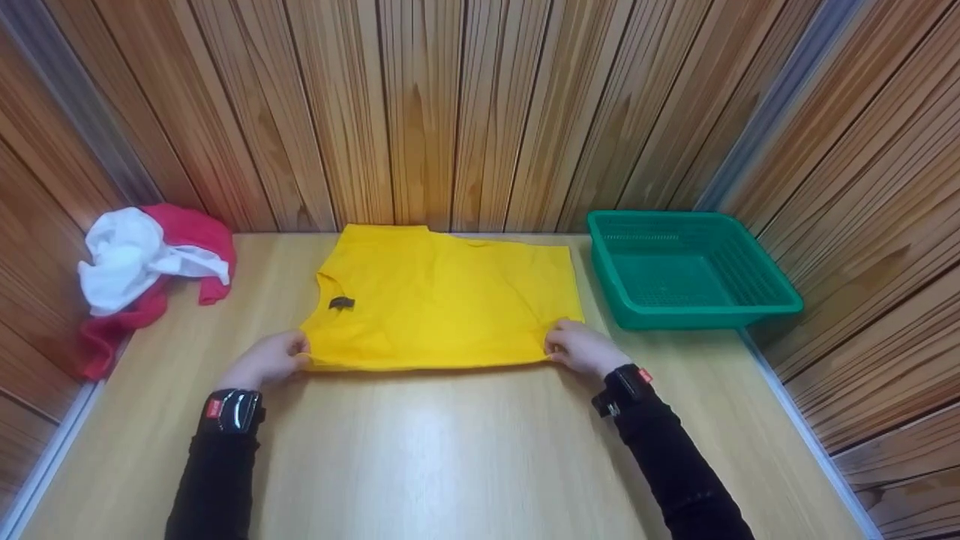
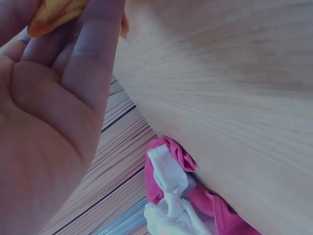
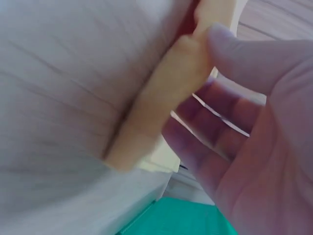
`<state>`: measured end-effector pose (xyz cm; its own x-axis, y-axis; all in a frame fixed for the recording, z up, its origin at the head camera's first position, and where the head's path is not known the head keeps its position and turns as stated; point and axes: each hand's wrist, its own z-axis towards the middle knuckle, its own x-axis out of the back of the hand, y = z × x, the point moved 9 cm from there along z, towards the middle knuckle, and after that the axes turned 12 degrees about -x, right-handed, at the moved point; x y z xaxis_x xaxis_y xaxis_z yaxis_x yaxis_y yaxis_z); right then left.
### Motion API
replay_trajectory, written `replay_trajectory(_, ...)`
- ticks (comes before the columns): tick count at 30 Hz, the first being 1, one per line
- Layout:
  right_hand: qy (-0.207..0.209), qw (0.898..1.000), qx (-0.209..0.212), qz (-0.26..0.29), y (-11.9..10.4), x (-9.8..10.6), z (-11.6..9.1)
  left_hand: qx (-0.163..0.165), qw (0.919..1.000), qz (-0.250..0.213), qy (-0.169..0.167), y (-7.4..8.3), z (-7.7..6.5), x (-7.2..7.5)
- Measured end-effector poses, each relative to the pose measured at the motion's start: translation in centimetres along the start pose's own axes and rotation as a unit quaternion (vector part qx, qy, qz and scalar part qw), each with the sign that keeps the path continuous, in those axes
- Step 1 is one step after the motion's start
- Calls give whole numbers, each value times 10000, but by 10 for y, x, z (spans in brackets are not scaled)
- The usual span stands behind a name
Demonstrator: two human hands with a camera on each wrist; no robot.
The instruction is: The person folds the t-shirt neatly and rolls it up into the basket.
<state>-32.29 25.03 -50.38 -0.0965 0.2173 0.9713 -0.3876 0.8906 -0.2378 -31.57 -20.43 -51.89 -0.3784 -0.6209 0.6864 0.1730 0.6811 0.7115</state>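
Observation:
A yellow T-shirt [image 1: 450, 300], folded over into a long shape, lies on the wooden table with its neckline and dark label to the left. At its near left corner my left hand [image 1: 271, 358] pinches the edge; in the left wrist view a bit of yellow cloth [image 2: 56, 17] shows between the fingers. My right hand [image 1: 589, 349] pinches the near right corner, and the right wrist view shows the cloth edge [image 3: 161, 93] between thumb and fingers. The near edge runs nearly straight between both hands.
A green plastic basket [image 1: 619, 296] stands at the back right. Crumpled white cloth [image 1: 124, 259] and red cloth [image 1: 199, 232] lie heaped at the back left. Wood-panelled walls [image 1: 420, 112] close off the back and both sides of the table [image 1: 420, 450].

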Motion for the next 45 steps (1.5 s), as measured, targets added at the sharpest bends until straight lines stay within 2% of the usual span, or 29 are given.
replay_trajectory(7, 88, 9993, -340, -97, -2, -8, -11, -33, 10000, -21, 72, 1, -12, -6)
replay_trajectory(13, 182, 9993, -330, -40, -7, -9, -22, 104, 9999, -106, 56, -2, -27, -11)
replay_trajectory(22, 381, 9991, -163, -44, -10, -10, -32, -180, 9992, 339, 139, 4, -44, -16)
replay_trajectory(29, 438, 9990, 33, -13, -14, -10, -39, -596, 9962, 570, 277, 13, -51, -18)
replay_trajectory(35, 338, 9994, 41, 3, -14, -13, -45, -461, 9971, 562, 240, 9, -58, -22)
replay_trajectory(45, 430, 9989, 164, 78, -15, -15, -52, -269, 9987, 295, 324, 0, -65, -26)
